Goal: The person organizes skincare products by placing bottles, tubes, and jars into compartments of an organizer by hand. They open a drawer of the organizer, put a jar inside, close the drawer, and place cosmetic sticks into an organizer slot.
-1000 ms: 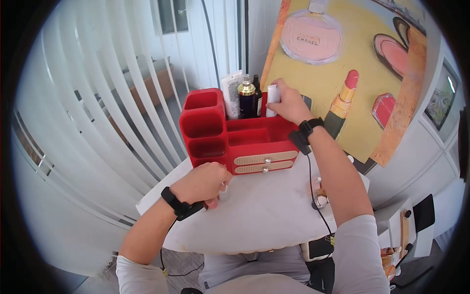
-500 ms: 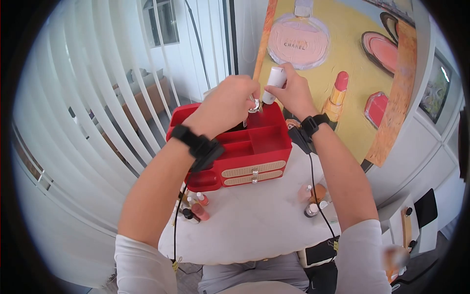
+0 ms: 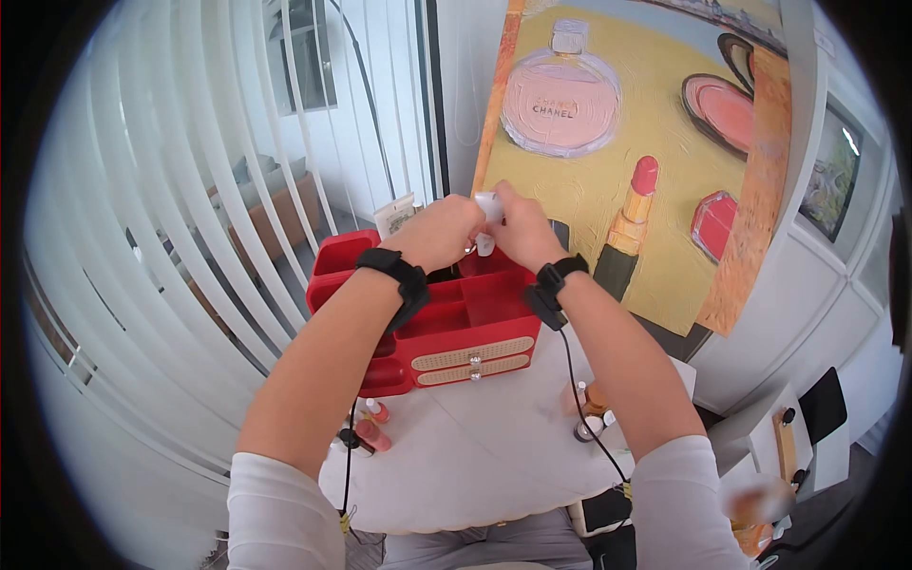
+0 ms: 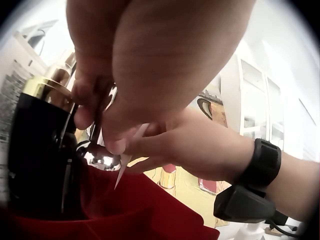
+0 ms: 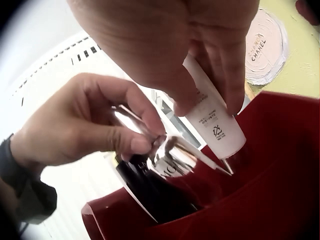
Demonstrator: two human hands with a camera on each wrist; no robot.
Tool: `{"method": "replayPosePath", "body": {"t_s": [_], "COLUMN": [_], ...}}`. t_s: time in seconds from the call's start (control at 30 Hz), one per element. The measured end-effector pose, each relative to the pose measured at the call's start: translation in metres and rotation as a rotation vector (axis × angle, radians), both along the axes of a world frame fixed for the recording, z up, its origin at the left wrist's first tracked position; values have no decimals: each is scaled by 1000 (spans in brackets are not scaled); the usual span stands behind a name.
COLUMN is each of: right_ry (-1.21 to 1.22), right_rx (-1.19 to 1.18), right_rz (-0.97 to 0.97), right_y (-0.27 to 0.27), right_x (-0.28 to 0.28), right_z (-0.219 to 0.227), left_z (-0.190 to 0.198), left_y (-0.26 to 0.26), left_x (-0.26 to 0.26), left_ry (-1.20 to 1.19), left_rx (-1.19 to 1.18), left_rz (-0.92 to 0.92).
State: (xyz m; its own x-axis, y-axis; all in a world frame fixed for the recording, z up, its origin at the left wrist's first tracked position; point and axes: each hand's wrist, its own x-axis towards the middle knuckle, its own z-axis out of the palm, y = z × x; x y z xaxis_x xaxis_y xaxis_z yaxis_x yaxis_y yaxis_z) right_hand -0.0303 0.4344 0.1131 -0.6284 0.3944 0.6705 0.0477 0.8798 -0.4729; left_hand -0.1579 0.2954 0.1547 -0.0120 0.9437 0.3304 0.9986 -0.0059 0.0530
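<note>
My two hands meet above the back of a red organizer (image 3: 456, 318). My right hand (image 3: 513, 223) grips a small white tube (image 3: 487, 211) with its open end down; in the right wrist view its printed body (image 5: 212, 117) shows between thumb and fingers. My left hand (image 3: 446, 233) pinches a shiny silver cap (image 5: 167, 150) with a thin white pointed stem (image 4: 127, 162), its tip close under the tube's mouth. A dark bottle with a gold cap (image 4: 40, 145) stands in the organizer just behind the left hand's fingers.
The organizer has two beige drawers (image 3: 470, 356) and stands on a white table (image 3: 475, 456). Small bottles lie at the table's left (image 3: 370, 427) and right (image 3: 589, 418). A large cosmetics painting (image 3: 617, 142) leans behind; vertical blinds (image 3: 142, 209) hang at the left.
My left hand rose from the table with the silver cap and joined the right hand over the organizer. The right hand lifted the white tube, then lowered it slightly.
</note>
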Motion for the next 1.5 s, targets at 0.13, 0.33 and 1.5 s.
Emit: {"method": "replayPosePath", "body": {"t_s": [0.13,0.33,1.5], "right_ry": [-64,-173,-245], "right_rx": [-15,-144,168], "right_rz": [-18,100,554], "right_y": [6,10,-261], "right_x": [-21,-18,24], "right_z": [-18,-22,-148], "left_z": [-9,-9,-179], "left_y": [2,-14,-327], "left_x": [4,6,48], "left_ry": [-8,-32,-744], "left_rx": [146,240,109], "left_rz": [-93,-62,473]}}
